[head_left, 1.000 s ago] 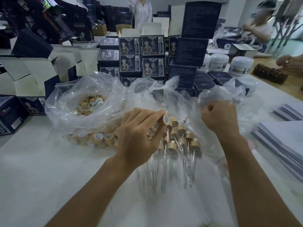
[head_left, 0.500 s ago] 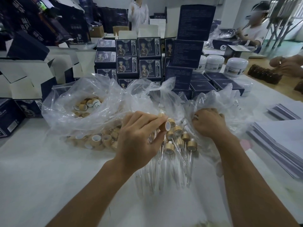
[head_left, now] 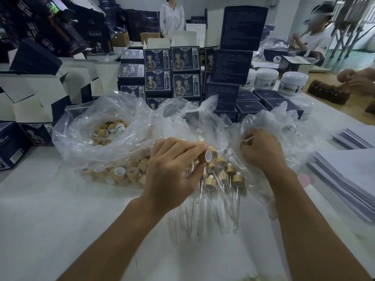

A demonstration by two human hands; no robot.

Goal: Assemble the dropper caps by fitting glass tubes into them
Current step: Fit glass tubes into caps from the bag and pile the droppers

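My left hand (head_left: 172,171) pinches a bamboo-coloured dropper cap (head_left: 204,156) between thumb and fingers, its white inner side facing right. Below it lies a row of assembled droppers (head_left: 223,179) with glass tubes pointing toward me on the white table (head_left: 50,220). My right hand (head_left: 261,149) is curled inside a clear plastic bag (head_left: 284,130) and pinches something thin and pale, which looks like a glass tube; the bag hides most of it. A second clear bag (head_left: 97,138) at the left holds several loose caps (head_left: 121,173).
Dark blue printed boxes (head_left: 172,72) are stacked behind the bags, with open folded cartons (head_left: 30,98) at the left. White jars (head_left: 292,82) stand at the back right, paper stacks (head_left: 345,179) lie at the right. Another person's hands (head_left: 355,80) work at far right.
My right hand has dropped slightly and moved left within the bag. My left hand holds the cap in nearly the same spot.
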